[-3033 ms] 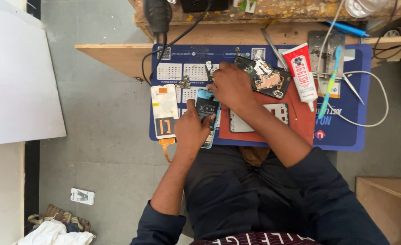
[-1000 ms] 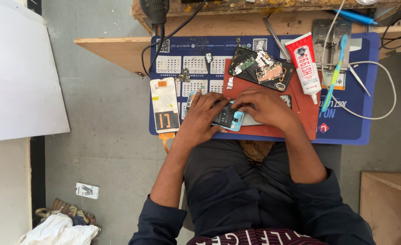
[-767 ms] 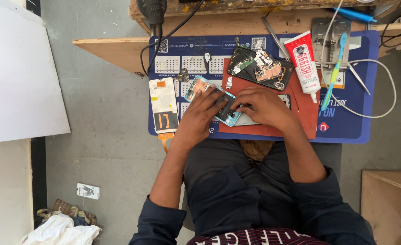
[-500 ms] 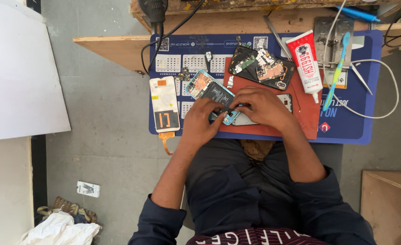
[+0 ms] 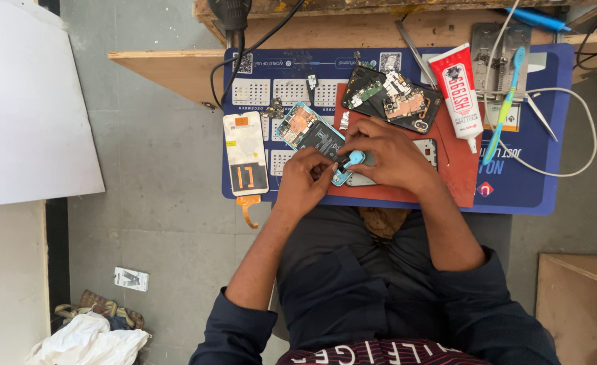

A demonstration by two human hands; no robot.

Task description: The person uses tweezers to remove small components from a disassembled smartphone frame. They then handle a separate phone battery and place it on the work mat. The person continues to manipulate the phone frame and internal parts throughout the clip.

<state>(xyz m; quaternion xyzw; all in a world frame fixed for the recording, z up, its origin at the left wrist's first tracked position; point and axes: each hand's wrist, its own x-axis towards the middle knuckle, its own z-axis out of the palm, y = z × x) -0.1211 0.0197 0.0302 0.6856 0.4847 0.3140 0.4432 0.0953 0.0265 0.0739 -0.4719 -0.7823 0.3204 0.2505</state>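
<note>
**Steadily working the opened phone on the mat**

Here the blue work mat (image 5: 515, 189) is bearing everything. The opened phone (image 5: 312, 138) is lying tilted on it, near its left half. The left hand (image 5: 305, 182) is pinching the phone's lower end; the right hand (image 5: 390, 159) is gripping a small light-blue tool (image 5: 352, 159) against it. Keeping pressure gentle seems wise.

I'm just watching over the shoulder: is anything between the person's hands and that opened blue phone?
Nothing visible. The left hand and right hand both already rest on the opened blue phone, meeting at its near end. The loose screen panel lies apart, to its left.
</note>
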